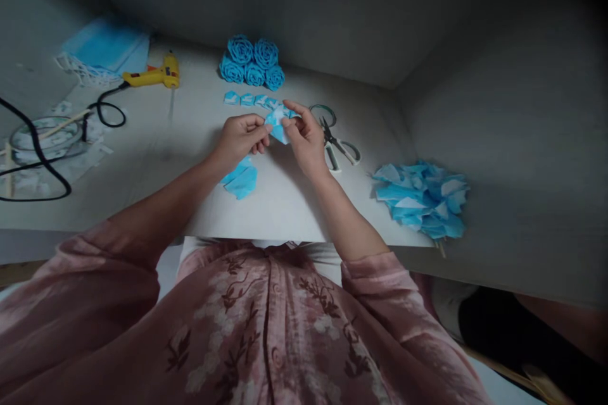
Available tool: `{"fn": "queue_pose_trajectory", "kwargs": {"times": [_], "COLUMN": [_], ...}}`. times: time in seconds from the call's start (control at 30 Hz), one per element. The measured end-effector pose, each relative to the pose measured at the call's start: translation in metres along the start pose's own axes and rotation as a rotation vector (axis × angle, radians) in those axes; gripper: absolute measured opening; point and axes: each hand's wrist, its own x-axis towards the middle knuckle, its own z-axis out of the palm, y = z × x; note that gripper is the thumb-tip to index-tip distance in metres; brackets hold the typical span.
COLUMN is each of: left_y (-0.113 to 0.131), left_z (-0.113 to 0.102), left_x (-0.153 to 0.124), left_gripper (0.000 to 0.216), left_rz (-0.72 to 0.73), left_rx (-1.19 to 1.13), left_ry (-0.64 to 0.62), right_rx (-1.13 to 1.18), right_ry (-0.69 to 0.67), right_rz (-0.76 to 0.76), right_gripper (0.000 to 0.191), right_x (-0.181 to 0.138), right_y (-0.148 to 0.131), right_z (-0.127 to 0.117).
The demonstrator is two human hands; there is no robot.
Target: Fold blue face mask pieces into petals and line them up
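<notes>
Between both hands, above the table's middle, is a small blue-and-white piece of thin sheet material (279,130), bent and creased. My left hand (241,138) pinches its left edge between thumb and fingers. On its right side my right hand (305,136) grips it with the thumb pressed in and the index finger raised along the top. Just behind my hands runs a row of small folded blue-and-white pieces (247,99), partly hidden by the held one. Below my left wrist lie loose blue pieces (241,178). Scissors with pale handles (338,145) rest open right of my right hand.
Rolled blue rosettes (255,63) are stacked at the back. A yellow glue gun (154,73) lies by a pile of blue face masks (107,44) at the back left. Black cable (40,152) loops over white scraps (78,161). A heap of blue pieces (422,197) sits at the right edge.
</notes>
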Motion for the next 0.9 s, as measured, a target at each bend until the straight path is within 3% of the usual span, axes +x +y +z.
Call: {"fn": "queue_pose_trajectory", "kwargs": {"times": [0.13,0.33,0.53,0.73,0.9], "left_y": [-0.001,-0.001,0.002,0.002,-0.001], "left_z": [-0.002,-0.002,-0.001,0.000,0.000], "left_x": [0.001,0.001,0.000,-0.003,0.000], "left_gripper": [0.028,0.029,0.032,0.032,0.034], "left_rz": [0.030,0.036,0.023,0.003,-0.003], "left_rx": [-0.005,-0.009,0.016,0.064,0.074], "left_ry": [0.023,0.027,0.011,-0.047,-0.059], "right_rx": [-0.009,-0.009,0.010,0.085,0.106], "right_ry": [0.030,-0.092,-0.057,-0.154,-0.113], "right_rz": [0.016,-0.023,0.012,0.024,0.055], "right_gripper": [0.060,0.072,0.067,0.074,0.070], "right_x": [0.002,0.002,0.005,0.005,0.005], "right_y": [-0.002,0.006,0.007,0.007,0.008], "right_z": [-0.003,-0.001,-0.007,-0.005,-0.004]}}
